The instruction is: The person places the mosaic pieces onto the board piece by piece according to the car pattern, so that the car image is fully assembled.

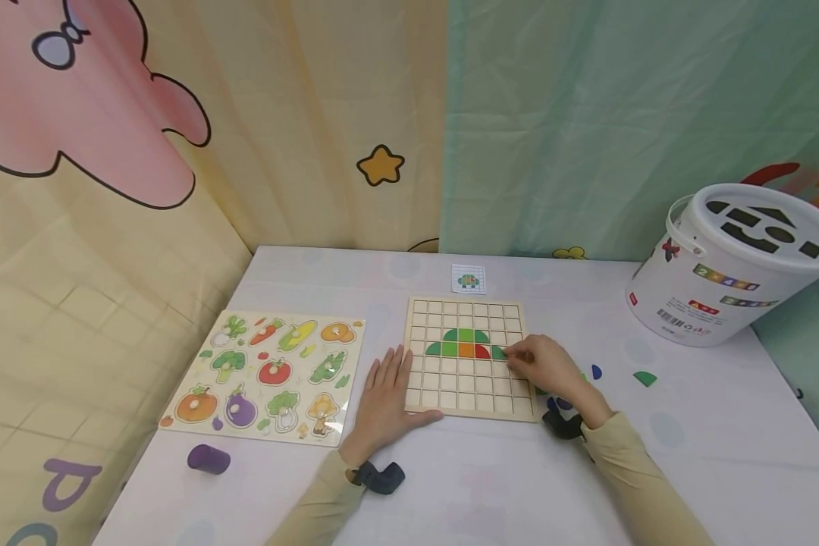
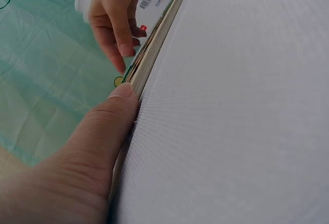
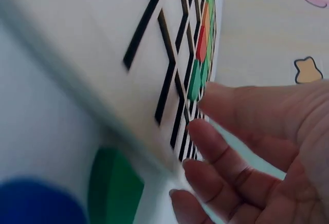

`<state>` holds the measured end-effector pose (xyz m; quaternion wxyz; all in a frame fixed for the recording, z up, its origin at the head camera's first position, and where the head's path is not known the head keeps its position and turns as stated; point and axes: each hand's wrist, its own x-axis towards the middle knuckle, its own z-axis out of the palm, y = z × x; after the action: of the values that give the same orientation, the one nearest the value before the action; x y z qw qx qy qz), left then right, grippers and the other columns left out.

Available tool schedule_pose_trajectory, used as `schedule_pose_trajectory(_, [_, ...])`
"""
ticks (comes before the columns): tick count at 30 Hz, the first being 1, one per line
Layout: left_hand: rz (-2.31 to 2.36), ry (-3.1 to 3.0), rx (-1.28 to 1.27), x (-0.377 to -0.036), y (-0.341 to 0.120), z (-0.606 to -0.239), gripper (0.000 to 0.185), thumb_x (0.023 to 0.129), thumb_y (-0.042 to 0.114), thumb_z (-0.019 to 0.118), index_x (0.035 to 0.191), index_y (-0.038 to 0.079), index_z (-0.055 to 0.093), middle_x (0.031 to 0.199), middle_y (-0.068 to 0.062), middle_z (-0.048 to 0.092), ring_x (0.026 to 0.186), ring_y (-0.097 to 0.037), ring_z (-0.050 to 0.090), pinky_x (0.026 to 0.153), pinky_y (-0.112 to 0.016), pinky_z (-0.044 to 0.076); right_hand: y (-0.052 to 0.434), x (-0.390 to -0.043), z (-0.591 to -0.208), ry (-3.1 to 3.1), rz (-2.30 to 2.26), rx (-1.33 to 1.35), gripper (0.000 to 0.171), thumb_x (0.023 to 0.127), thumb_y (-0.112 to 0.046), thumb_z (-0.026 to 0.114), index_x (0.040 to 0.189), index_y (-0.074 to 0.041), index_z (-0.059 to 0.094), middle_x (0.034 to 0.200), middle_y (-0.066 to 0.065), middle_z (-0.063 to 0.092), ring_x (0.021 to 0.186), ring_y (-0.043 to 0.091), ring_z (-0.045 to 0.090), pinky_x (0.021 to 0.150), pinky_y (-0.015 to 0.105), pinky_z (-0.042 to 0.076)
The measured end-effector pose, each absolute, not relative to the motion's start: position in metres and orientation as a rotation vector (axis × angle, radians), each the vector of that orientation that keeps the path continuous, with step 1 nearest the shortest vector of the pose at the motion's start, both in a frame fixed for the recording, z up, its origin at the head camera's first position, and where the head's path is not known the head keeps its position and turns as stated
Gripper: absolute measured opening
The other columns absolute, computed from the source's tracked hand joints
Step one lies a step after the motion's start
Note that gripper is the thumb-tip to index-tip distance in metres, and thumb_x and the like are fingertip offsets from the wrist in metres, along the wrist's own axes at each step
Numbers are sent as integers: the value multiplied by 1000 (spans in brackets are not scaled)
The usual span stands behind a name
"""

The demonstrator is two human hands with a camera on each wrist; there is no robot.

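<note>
Lying at right grip (image 1: 547, 365): green piece (image 1: 498, 353), beside red piece (image 1: 482, 351) | right narrow, cannot tell if pinching | left grip (image 1: 384, 396) spread

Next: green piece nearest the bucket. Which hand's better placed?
Probably the right hand: it's nearer that green piece, while the left hand touches the grid board at its left edge.

This looks like a children's play corner: a yellow cartoon-printed fabric curtain (image 1: 327, 91) hangs behind a white cloth-covered table (image 1: 491, 485) bearing a pale wooden grid board (image 1: 450, 383), a colourful vegetable-picture puzzle (image 1: 302, 381) and a white shape-holed bucket (image 1: 730, 292).
</note>
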<state>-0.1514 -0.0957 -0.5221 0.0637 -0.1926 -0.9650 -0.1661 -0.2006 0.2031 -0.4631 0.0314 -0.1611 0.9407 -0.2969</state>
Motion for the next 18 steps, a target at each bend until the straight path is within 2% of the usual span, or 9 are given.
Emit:
schedule_pose_trajectory(3, [-507, -2909, -584, -151, -96, -522, 112, 73, 77, 56, 149, 1, 24, 155, -16, 19, 142, -30, 11, 114, -43, 5, 216, -196, -462, 2928, -992, -518, 19, 86, -6, 68, 104, -1, 72, 81, 0, 61, 73, 18, 52, 61, 31, 44])
schedule_pose_trajectory(9, [-509, -2911, -588, -151, -96, -521, 112, 73, 77, 55, 149, 1, 23, 155, -16, 19, 142, -29, 11, 114, -43, 4, 250, -186, -454, 3060, -1088, -396, 17, 89, -8, 66, 104, -2, 72, 87, 5, 64, 76, 20, 54, 61, 31, 46])
schedule_pose_trajectory(15, [-527, -2900, -591, -151, -96, -521, 112, 74, 79, 52, 149, 1, 24, 155, -17, 18, 142, -31, 12, 114, -44, 6, 282, -176, -454, 3139, -1139, -261, 21, 91, -19, 65, 103, -3, 71, 91, 8, 65, 77, 21, 53, 53, 35, 48])
schedule_pose_trajectory(18, [-532, -2896, -593, -151, -96, -521, 112, 74, 79, 52, 149, 1, 25, 154, -17, 19, 142, -31, 12, 114, -45, 7, 302, -180, -475, 3165, -1086, -256, 25, 93, -31, 63, 102, -9, 72, 90, 3, 64, 77, 18, 52, 54, 29, 47])
